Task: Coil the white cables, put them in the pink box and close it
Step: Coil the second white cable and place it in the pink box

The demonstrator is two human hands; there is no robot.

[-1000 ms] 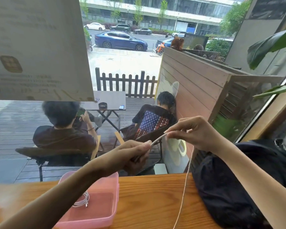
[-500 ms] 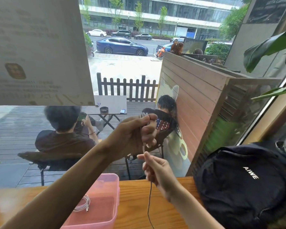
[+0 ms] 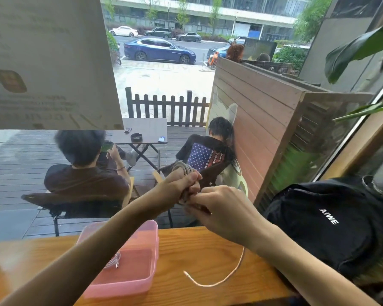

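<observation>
My left hand (image 3: 179, 187) is raised above the wooden counter with loops of a white cable (image 3: 181, 167) wound round its fingers. My right hand (image 3: 221, 207) meets it from the right and pinches the same cable just below the loops. The cable's loose tail (image 3: 224, 278) hangs down under my right wrist and lies curved on the counter, its plug end pointing left. The pink box (image 3: 142, 281) stands open on the counter under my left forearm. One coiled white cable (image 3: 113, 260) lies inside it.
A black backpack (image 3: 332, 224) marked AIWE fills the counter's right end. The wooden counter (image 3: 197, 248) runs along a window; outside, two people sit on chairs. A paper sign (image 3: 47, 62) hangs on the glass at upper left. Green leaves reach in at upper right.
My right hand rose from below to meet my left hand. More cable is wound on my left fingers, and the cable's free end now lies on the counter.
</observation>
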